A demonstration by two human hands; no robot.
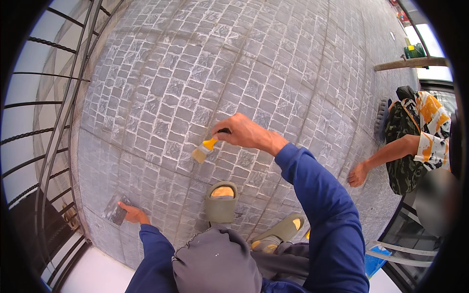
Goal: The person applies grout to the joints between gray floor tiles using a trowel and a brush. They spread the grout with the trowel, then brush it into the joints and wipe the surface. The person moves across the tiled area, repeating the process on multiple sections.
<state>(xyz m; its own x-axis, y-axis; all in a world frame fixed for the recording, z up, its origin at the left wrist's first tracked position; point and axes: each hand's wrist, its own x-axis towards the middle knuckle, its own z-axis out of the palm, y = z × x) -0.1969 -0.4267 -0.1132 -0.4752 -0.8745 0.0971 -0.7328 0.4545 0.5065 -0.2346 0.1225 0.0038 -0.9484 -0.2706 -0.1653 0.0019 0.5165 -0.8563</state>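
My right hand (239,131) holds a paintbrush (205,150) with a yellow band, a dark handle and pale bristles angled down over the grey cobble-patterned paving (161,88), whose grooves show pale lines. At the lower left, my left hand (133,213) grips a flat, dark grey rectangular tool (116,209), perhaps a float, low over smoother-looking slabs. Whether it rests on them I cannot tell. My sandalled feet (221,200) are below the brush, either side of my grey-clad knee.
Curved black railing (70,112) runs along the left. On the right, a co-worker in camouflage trousers (400,161) crouches, one hand (357,173) low by the paving. Beyond are a wooden pole (410,62), a green container (414,52) and a blue object (378,261).
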